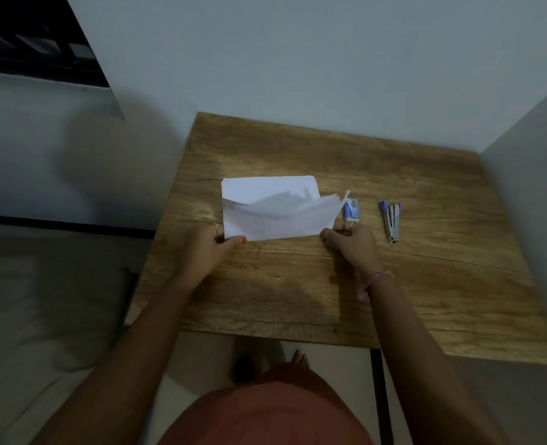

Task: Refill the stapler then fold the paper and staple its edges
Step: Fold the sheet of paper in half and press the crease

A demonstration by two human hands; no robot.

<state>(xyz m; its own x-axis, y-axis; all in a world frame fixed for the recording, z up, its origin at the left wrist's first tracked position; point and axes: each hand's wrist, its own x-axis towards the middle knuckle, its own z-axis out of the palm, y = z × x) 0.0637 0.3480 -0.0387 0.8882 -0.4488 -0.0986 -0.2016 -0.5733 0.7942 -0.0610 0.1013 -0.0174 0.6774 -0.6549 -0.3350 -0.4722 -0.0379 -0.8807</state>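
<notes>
Paper lies near the middle of the wooden counter, its long axis running left to right, parallel to the counter's near edge. In the head view, the one view given, the sheet is partway through a fold: the near half is lifted and blurred, arching over toward the far edge of the sheet, which lies flat. The left hand pinches the sheet's near-left corner, thumb on top, and the right hand pinches the near-right corner the same way, so each grip is closed on the paper and neither is free. Judging by this, the fold depends on carrying the near edge straight away from the person until it meets the far edge, both hands travelling evenly so the corners line up. Just beside the right end of the sheet, touching or nearly touching the raised flap, sits a small blue and white staple box; the flap's right corner could brush it. Further toward the counter's right edge lies the stapler, its long axis pointing away from the person, nearer the right hand. Whether it is already loaded cannot be told.
</notes>
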